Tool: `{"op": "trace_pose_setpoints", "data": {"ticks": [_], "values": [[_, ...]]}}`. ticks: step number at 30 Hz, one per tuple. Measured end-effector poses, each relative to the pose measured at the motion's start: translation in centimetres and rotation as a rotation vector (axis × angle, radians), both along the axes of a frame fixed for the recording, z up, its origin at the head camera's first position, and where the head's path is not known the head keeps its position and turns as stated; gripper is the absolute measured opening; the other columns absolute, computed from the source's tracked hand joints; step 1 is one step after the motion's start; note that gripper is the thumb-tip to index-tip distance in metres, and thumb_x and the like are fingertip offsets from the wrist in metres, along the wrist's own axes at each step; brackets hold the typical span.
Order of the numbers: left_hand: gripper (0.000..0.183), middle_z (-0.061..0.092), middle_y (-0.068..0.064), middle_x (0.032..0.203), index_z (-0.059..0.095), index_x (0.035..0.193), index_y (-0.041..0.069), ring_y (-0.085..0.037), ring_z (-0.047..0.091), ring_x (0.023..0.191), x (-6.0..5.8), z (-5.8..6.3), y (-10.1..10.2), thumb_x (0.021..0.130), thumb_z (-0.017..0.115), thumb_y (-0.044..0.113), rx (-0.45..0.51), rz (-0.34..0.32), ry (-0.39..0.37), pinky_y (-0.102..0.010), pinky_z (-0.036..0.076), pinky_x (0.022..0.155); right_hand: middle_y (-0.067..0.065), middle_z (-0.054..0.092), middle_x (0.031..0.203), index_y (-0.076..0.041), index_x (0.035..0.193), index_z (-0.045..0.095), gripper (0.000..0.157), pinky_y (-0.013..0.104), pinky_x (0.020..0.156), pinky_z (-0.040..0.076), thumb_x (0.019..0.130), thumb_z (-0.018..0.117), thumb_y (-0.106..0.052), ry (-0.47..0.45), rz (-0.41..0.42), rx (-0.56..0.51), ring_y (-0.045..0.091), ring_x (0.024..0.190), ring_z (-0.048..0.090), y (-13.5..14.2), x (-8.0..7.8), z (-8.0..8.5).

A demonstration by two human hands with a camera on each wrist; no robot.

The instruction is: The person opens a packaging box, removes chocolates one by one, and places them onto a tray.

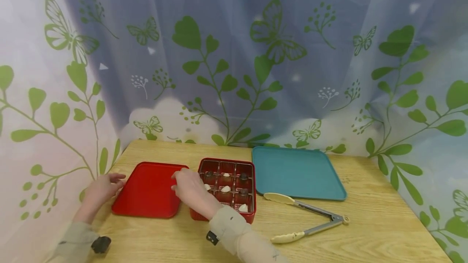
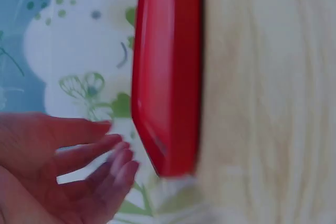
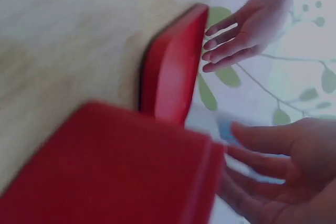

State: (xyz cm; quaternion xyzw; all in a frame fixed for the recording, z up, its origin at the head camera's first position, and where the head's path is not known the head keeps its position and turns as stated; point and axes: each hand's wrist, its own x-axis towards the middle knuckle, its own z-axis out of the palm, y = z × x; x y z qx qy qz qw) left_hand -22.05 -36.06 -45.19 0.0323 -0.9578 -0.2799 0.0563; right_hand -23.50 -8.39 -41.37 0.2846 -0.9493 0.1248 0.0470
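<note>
A red tray (image 1: pixel 148 190) lies flat on the table, with no object on its surface. At its left side is my left hand (image 1: pixel 100 192), fingers loosely bent and apart; the left wrist view shows a gap between those fingers (image 2: pixel 123 177) and the tray's rim (image 2: pixel 184 77). My right hand (image 1: pixel 193 190) hovers between the tray's right edge and a red divided box (image 1: pixel 223 162), holding nothing I can see. In the right wrist view its thumb and fingers are spread behind the box's wall (image 3: pixel 121 166). Small white pieces (image 1: pixel 225 189) and dark pieces (image 1: pixel 243 176) sit in the box's compartments; their kind is unclear.
To the right of the box, a teal tray (image 1: pixel 296 173) lies near the curtain (image 1: pixel 234 72). Metal tongs (image 1: pixel 321 211) with cream tips lie spread in front of it on the wooden table (image 1: pixel 384 222). Patterned cloth hangs along the back and both sides.
</note>
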Motion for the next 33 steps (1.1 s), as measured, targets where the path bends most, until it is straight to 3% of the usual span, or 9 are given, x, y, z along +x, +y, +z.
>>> {"op": "trace_pose_setpoints", "data": {"ticks": [3,6,14,15,19,21,24,27,33], "values": [[0.031,0.072,-0.027,0.107,0.069,0.118,-0.007,-0.042,0.072,0.092,-0.1,0.5,1.3,0.099,0.062,0.017,-0.004,0.047,0.132,-0.044,0.054,0.068,-0.006,0.076,0.095,-0.017,0.109,0.080,0.017,0.014,0.050,0.041,0.095,0.073,-0.024,-0.005,0.030,-0.191,0.004,0.068,0.063,1.7,-0.5,0.6],[0.032,0.072,-0.027,0.110,0.070,0.121,-0.003,-0.045,0.070,0.099,-0.4,1.0,3.1,0.102,0.061,0.021,0.023,0.056,0.228,-0.049,0.056,0.073,-0.006,0.077,0.095,-0.017,0.110,0.079,0.019,0.016,0.045,0.037,0.097,0.070,-0.026,-0.025,0.029,-0.351,0.001,0.061,0.059,3.7,-1.0,0.8],[0.034,0.072,-0.025,0.112,0.071,0.124,0.001,-0.044,0.069,0.099,-0.6,1.9,8.2,0.104,0.060,0.026,0.083,-0.009,0.286,-0.054,0.055,0.076,0.002,0.072,0.118,-0.015,0.133,0.068,0.033,0.026,0.077,0.057,0.101,0.065,-0.024,0.046,0.037,-0.569,0.014,0.092,0.070,9.8,-1.4,0.5],[0.034,0.072,-0.024,0.113,0.071,0.125,0.001,-0.044,0.068,0.099,-0.6,1.9,8.9,0.104,0.060,0.026,0.084,-0.019,0.288,-0.053,0.055,0.076,0.003,0.071,0.120,-0.015,0.134,0.067,0.035,0.029,0.078,0.058,0.101,0.065,-0.025,0.058,0.036,-0.579,0.015,0.094,0.070,10.7,-1.4,0.5],[0.032,0.072,-0.022,0.115,0.071,0.126,0.005,-0.033,0.060,0.061,-1.0,1.6,11.4,0.102,0.063,0.024,0.101,-0.083,0.270,-0.042,0.047,0.053,0.005,0.068,0.127,-0.016,0.137,0.064,0.038,0.042,0.084,0.057,0.101,0.064,-0.028,0.106,0.010,-0.567,0.023,0.104,0.068,14.3,-1.2,0.6],[0.032,0.071,-0.021,0.118,0.070,0.128,0.006,-0.028,0.057,0.060,-1.2,1.4,12.7,0.101,0.065,0.023,0.103,-0.123,0.263,-0.039,0.045,0.052,0.006,0.067,0.129,-0.016,0.138,0.063,0.039,0.047,0.087,0.056,0.101,0.065,-0.028,0.125,0.004,-0.550,0.027,0.109,0.066,16.3,-1.1,0.8],[0.035,0.068,-0.019,0.128,0.067,0.132,0.006,-0.034,0.069,0.086,-1.4,1.0,14.5,0.101,0.064,0.022,0.100,-0.188,0.261,-0.047,0.057,0.073,0.008,0.064,0.131,-0.014,0.140,0.062,0.042,0.051,0.092,0.054,0.099,0.067,-0.026,0.134,0.006,-0.527,0.031,0.117,0.063,19.2,-0.9,1.1],[0.040,0.062,-0.020,0.137,0.062,0.138,0.002,-0.042,0.057,0.126,-1.3,0.9,16.1,0.102,0.062,0.021,0.071,-0.264,0.275,-0.059,0.046,0.103,0.008,0.062,0.135,-0.015,0.143,0.059,0.047,0.054,0.097,0.051,0.098,0.068,-0.026,0.141,0.010,-0.483,0.031,0.123,0.060,22.1,-0.9,1.1],[0.056,0.046,-0.024,0.153,0.047,0.149,-0.003,-0.050,0.036,0.142,-1.2,0.6,18.3,0.103,0.060,0.027,-0.006,-0.365,0.248,-0.065,0.030,0.114,0.010,0.053,0.146,-0.016,0.151,0.049,0.061,0.061,0.101,0.047,0.096,0.072,-0.031,0.071,0.040,-0.401,0.036,0.132,0.052,28.3,-0.7,0.4]]}}
